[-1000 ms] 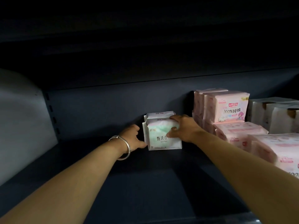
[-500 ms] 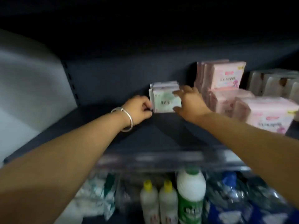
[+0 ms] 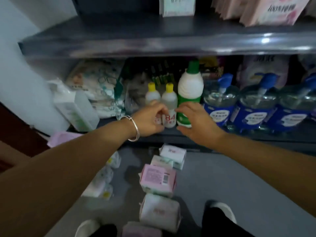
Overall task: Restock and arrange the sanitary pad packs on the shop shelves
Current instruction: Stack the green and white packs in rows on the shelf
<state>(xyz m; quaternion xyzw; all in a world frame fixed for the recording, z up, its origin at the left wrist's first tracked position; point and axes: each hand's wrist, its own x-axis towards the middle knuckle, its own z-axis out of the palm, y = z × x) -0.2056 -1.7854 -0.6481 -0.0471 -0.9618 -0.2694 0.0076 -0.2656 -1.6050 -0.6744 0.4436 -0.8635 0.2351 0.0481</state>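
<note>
A: Where are the hands hanging, relative to the "84" bottle (image 3: 169,110)?

B: Both arms are reaching out in front of the lower shelf (image 3: 256,136). The left hand (image 3: 149,121) is hanging just left of the "84" bottle, with a silver bangle (image 3: 134,128) sitting on the wrist. Its fingers (image 3: 159,111) are curling loosely and are holding nothing. The right hand (image 3: 198,124) is hanging just right of that bottle, in front of the white bottle with green cap (image 3: 190,88). Its fingers (image 3: 183,108) are spreading, relaxed, also holding nothing.

A: And where are the pad packs lying?

B: Several pad packs (image 3: 158,178) are lying on the floor (image 3: 230,177), below the "84" bottle. Above it, on the upper shelf (image 3: 119,34), a pale pack (image 3: 177,6) and pink packs (image 3: 271,11) are standing.

A: Is any writing showing?

B: Red "84" on the small bottle, and "100%" on one pink pack. The blue labels on the pump bottles (image 3: 220,106), right of the "84" bottle, are too blurred.
</note>
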